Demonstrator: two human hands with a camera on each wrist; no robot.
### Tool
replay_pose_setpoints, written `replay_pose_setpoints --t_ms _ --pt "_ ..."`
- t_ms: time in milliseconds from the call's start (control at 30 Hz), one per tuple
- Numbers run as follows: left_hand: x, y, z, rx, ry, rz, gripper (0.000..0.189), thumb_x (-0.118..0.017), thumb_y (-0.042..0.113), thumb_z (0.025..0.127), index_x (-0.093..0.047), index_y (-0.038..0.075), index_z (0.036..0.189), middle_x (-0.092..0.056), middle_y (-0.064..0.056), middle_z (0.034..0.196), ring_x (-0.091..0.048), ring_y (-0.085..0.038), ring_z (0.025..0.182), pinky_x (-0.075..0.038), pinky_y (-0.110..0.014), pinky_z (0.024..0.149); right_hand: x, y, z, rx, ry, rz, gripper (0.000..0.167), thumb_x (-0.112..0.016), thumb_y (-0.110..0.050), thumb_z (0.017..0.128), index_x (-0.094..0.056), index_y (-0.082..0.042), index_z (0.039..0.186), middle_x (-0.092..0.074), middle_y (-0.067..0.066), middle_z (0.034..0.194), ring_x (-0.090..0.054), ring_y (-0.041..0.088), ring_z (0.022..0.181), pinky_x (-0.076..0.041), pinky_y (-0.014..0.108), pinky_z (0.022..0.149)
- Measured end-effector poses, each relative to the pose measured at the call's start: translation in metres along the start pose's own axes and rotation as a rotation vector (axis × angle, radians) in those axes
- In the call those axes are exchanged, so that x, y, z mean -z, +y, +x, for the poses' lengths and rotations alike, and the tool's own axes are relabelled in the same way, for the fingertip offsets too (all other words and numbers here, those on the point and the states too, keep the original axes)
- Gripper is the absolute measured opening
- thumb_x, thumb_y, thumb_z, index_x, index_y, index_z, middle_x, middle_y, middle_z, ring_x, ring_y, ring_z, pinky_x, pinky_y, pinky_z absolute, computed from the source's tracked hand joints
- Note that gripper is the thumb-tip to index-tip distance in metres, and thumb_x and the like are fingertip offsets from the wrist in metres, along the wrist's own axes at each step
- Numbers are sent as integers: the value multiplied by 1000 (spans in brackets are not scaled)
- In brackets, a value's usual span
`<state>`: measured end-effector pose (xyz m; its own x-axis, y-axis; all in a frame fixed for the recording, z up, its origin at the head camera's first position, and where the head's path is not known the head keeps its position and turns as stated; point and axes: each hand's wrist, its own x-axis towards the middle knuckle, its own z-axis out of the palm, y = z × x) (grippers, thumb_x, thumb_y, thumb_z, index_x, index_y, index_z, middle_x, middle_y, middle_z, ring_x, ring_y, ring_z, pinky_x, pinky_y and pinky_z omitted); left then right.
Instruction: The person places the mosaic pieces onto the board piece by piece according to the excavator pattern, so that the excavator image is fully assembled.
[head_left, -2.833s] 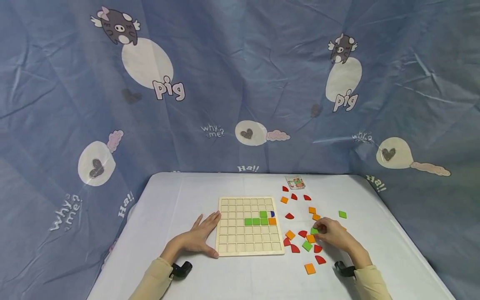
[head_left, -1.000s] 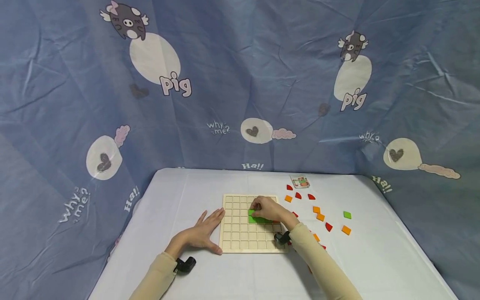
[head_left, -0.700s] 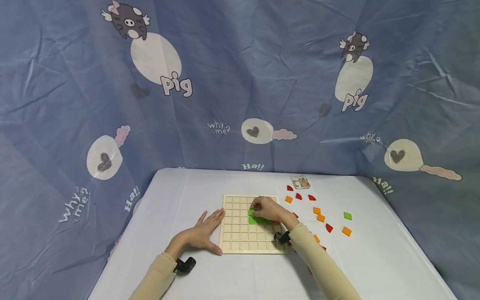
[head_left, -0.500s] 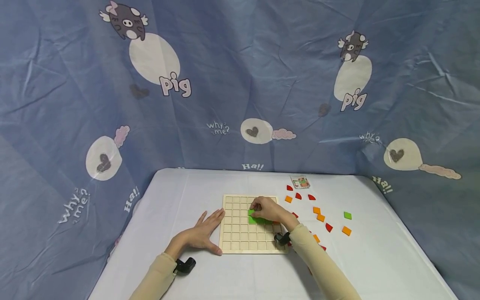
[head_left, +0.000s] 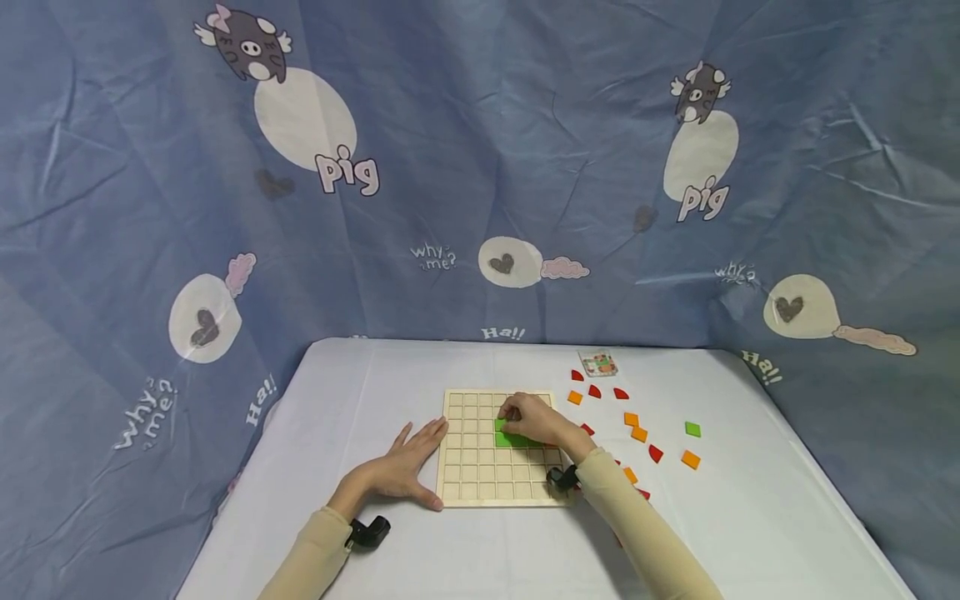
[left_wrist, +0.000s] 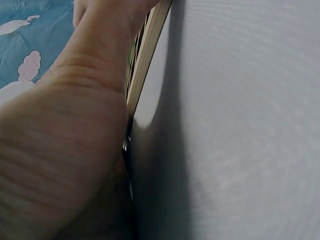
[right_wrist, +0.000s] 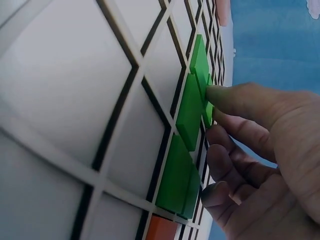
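On the white table lies a wooden grid board (head_left: 468, 492). My left hand (head_left: 401, 469) rests flat with fingers spread, fingertips and thumb along the board's left edge. Over the grid, my right hand (head_left: 534, 418) pinches a green square tile (right_wrist: 209, 112) between thumb and forefinger, at a cell just behind a row of green tiles (right_wrist: 189, 111). An orange tile (right_wrist: 162, 228) sits at the end of that row. The right hand hides part of the board's right side in the head view. In the left wrist view, the left hand (left_wrist: 65, 125) lies beside the board's edge.
Right of the board lie scattered red quarter-round pieces (head_left: 621, 393), orange squares (head_left: 691, 459) and a green square (head_left: 692, 429). A small printed card (head_left: 599, 364) is at the back. A blue patterned curtain (head_left: 420, 167) hangs behind the table. My right forearm covers some pieces.
From the loose pieces on the right, my right hand has moved left onto the board with a green tile. Over the last second it has stayed there; the left hand has kept its place.
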<state>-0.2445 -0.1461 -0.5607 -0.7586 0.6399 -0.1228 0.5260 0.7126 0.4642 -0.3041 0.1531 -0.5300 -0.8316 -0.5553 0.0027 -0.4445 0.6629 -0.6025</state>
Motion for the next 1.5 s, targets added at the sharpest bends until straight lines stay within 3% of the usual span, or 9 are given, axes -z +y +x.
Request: replay_pose_setpoints --t_ms 233,567,800,967,1133,1233,1500 --pt "-2 2 0 0 -1 -20 135 -73 74 60 -3 9 156 0 -6 164 -1 -25 152 9 -55 120 8 9 -17 -12 44 48 12 -66 -14 91 -66 -9 102 -62 0 94 -57 9 80 -52 24 70" --pt "3 3 -5 -11 8 -22 130 -76 68 63 -8 6 155 -3 -10 164 -4 -29 151 6 -60 119 43 48 -69 -124 192 41 8 -65 -7 88 -64 -6 96 -60 0 82 -51 11 70 -46 22 59" --pt "2 2 -5 -21 12 -30 131 -76 68 63 -7 4 155 -2 -12 164 -4 -32 151 7 -60 118 56 75 -94 -267 198 36 13 -72 -13 85 -64 -8 94 -60 0 82 -52 14 73 -47 23 63" --pt "2 2 -4 -22 14 -22 131 -76 68 63 -7 6 155 -3 -11 164 -4 -30 151 7 -59 119 52 87 -97 -313 143 25 19 -76 -17 82 -66 -11 97 -61 -1 88 -52 14 78 -49 26 70" --pt "1 1 -3 -24 14 -15 131 -75 69 63 -7 6 155 -3 -11 164 -4 -29 151 7 -59 119 47 86 -92 -331 140 7 17 -76 -15 82 -66 -13 96 -62 -2 89 -54 14 78 -52 27 74" --pt "0 1 -3 -25 15 -17 131 -75 69 63 -7 6 155 -3 -11 164 -4 -29 151 7 -59 119 47 81 -89 -357 146 -38 16 -76 -20 83 -64 -12 90 -61 -2 82 -53 13 72 -50 26 66" --pt "1 1 -4 -27 21 -14 131 -75 69 63 -8 5 155 -4 -11 164 -4 -29 151 6 -59 119 46 74 -84 -455 172 -90 34 -72 -38 85 -56 -9 79 -50 2 67 -46 14 59 -35 23 50"
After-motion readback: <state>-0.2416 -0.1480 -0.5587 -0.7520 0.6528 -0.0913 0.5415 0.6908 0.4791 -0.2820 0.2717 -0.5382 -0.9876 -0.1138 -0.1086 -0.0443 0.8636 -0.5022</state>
